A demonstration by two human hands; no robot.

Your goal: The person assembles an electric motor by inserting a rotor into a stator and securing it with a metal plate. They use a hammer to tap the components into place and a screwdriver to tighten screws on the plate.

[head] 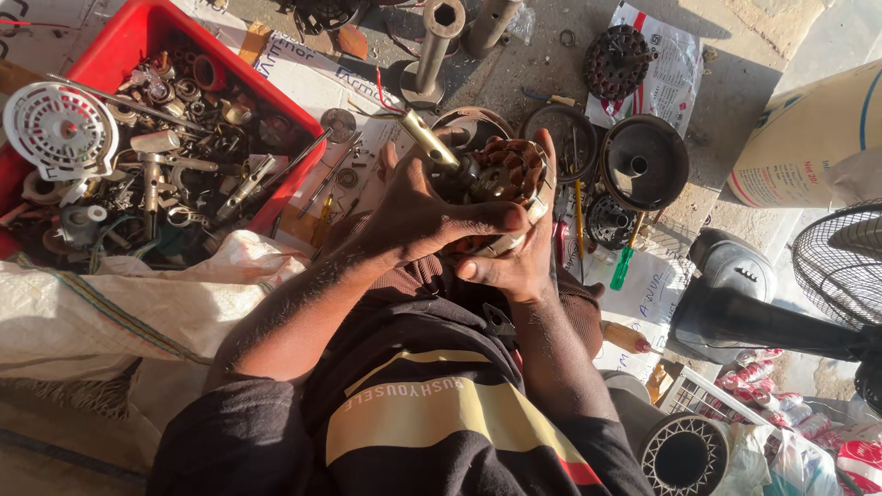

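A fan motor (501,179) with copper windings and a brass-coloured shaft sits at the centre of the scene, gripped between both hands over the person's lap. The left hand (418,216) wraps over its left side, thumb pressed across the front, while the right hand (519,262) cups it from beneath, fingers probably curled behind it. A red crate (138,37) of metal parts stands far left, and a green-handled screwdriver (625,262) lies just right.

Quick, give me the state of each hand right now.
Left hand: closed around the fan motor, thumb across its front.
Right hand: closed on the same fan motor, gripping from below and the far side.
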